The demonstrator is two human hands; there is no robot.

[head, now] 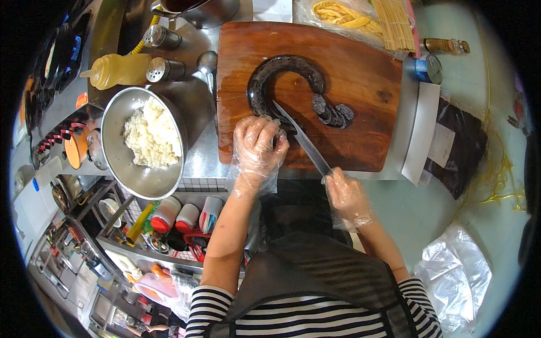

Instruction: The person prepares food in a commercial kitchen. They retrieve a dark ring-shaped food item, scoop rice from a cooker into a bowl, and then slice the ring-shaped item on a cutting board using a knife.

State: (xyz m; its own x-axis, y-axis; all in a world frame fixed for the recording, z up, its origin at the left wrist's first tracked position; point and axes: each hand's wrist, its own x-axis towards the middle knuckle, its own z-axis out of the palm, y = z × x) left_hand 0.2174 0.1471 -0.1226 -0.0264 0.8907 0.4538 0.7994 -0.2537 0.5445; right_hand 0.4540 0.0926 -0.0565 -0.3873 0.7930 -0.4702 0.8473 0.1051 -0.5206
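A dark, curved blood sausage [258, 86] lies on a brown wooden cutting board [363, 80]. My left hand [260, 139], in a clear plastic glove, is closed on its lower end near the board's front edge. In my right hand [348, 198], gloved as well, is the handle of a long kitchen knife [312, 148]; its blade points up and left across the sausage, close to my left fingers. Several cut slices [334, 116] with grey, speckled faces lie near the sausage's other end.
Left of the board stand a steel bowl [114, 169] of cooked rice [154, 139], a squeeze bottle [122, 72], metal shakers [162, 38] and a ladle [207, 63]. A bamboo mat [393, 25], a can [429, 69] and plastic bags [456, 270] are at the right. A gas flame [76, 53] burns far left.
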